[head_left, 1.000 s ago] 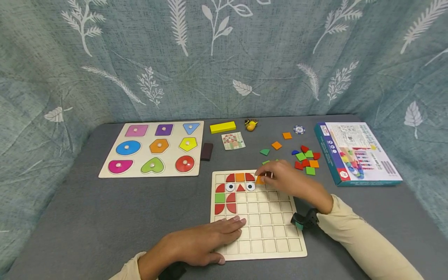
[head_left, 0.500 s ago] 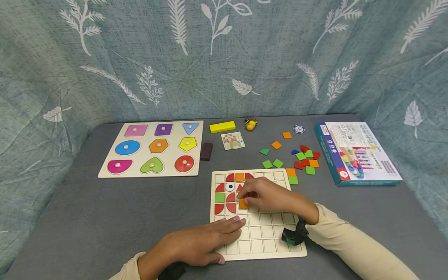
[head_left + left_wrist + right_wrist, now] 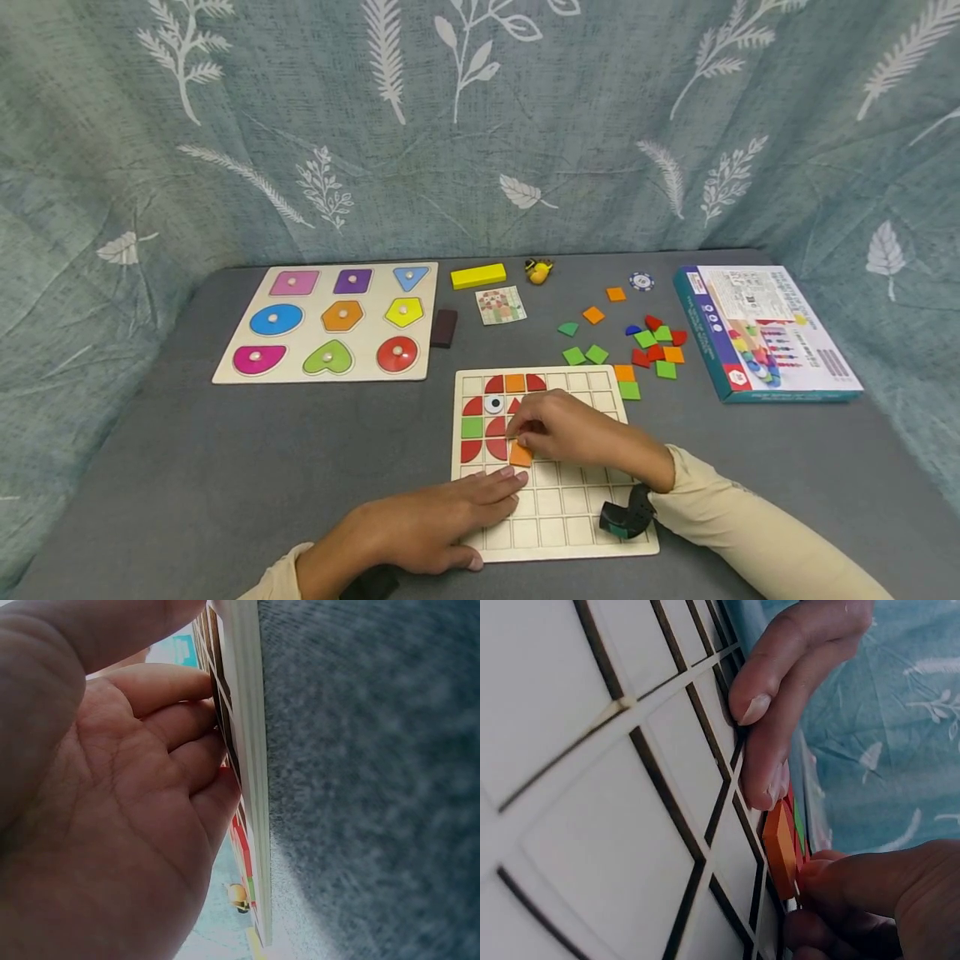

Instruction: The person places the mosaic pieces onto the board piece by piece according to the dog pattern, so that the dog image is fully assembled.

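My left hand (image 3: 442,518) lies flat with straight fingers on the lower left of the wooden grid board (image 3: 577,529), its thumb at the front edge. In the left wrist view the fingertips (image 3: 214,754) rest along the board's face. My right hand (image 3: 570,427) is over the board's middle, thumb and fingers curled at the far edge of an orange tile (image 3: 521,455). That tile looks tilted against the grid in the right wrist view, with the thumb (image 3: 832,881) at its edge. Beside it sit red quarter-circle tiles (image 3: 497,450), a green square (image 3: 472,427) and an eye tile (image 3: 494,403).
Loose green, red and orange tiles (image 3: 665,369) lie right of the board, near a boxed game (image 3: 780,333). Behind are a pattern card (image 3: 501,306), yellow block (image 3: 478,276), toy bee (image 3: 537,271) and dark block (image 3: 444,328). A knobbed shape puzzle (image 3: 300,367) lies left.
My right hand has carried the orange tile from the board's upper right leftward and toward me, to beside the red quarter-circles. My left hand has stayed in place.
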### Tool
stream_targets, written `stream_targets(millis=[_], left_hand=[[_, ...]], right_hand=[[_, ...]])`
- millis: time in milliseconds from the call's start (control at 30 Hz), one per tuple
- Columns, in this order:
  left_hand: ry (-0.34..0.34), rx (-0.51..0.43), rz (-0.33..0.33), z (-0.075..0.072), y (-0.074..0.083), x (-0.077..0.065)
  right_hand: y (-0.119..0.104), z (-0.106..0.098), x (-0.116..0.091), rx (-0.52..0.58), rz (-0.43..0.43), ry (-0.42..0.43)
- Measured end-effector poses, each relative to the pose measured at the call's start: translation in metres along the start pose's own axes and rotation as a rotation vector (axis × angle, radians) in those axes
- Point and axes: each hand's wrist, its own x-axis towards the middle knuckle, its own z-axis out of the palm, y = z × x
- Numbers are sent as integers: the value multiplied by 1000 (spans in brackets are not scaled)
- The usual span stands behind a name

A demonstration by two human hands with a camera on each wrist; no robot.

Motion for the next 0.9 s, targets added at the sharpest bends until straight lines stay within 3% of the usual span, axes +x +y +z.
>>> stream_targets(millis=[267, 767, 900], left_hand=[[12, 28, 19, 0, 0, -1], [12, 29, 4, -1, 1, 1], [14, 22, 6, 0, 1, 0]], right_hand=[[-1, -1, -1, -26, 12, -40], [0, -1, 1, -104, -43, -51], [2, -4, -1, -73, -28, -24]])
